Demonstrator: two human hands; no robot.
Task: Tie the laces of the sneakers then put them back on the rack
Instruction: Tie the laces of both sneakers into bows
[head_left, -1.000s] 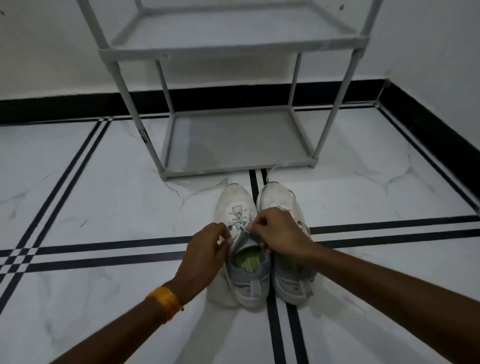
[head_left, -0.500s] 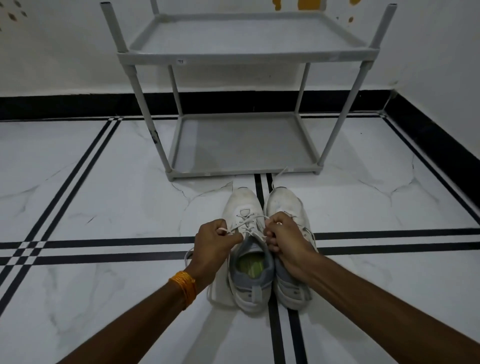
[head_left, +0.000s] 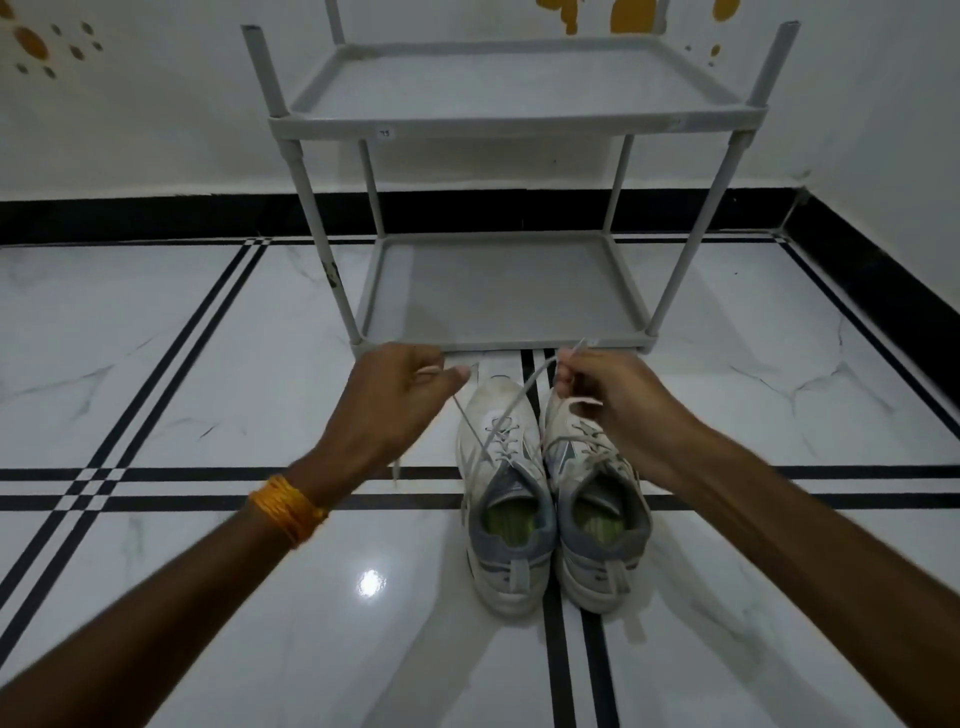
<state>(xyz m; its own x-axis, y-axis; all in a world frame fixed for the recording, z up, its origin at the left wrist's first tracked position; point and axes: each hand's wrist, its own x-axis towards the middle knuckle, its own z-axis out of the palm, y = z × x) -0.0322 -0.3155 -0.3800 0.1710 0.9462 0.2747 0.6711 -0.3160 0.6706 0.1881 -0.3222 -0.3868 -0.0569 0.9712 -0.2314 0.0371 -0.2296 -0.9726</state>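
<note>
Two white and grey sneakers stand side by side on the floor, toes toward the rack: the left sneaker (head_left: 503, 499) and the right sneaker (head_left: 597, 514). My left hand (head_left: 400, 395) pinches one end of the left sneaker's lace (head_left: 470, 426), pulled up and to the left. My right hand (head_left: 608, 395) grips the other end, which runs up to the right and crosses the first end over the shoe. The right sneaker's laces lie loose, partly hidden under my right hand. The grey two-shelf rack (head_left: 504, 119) stands just beyond the shoes with bare shelves.
White marble floor (head_left: 182, 395) with black inlay stripes spreads around the shoes. A wall with a black skirting (head_left: 156, 213) runs behind the rack, and a second wall closes the right side. An orange thread band (head_left: 285, 506) circles my left wrist.
Both hands have lifted away from the shoe's tongue and spread apart, drawing the two lace ends up and taut. The view has tilted up, showing more of the rack.
</note>
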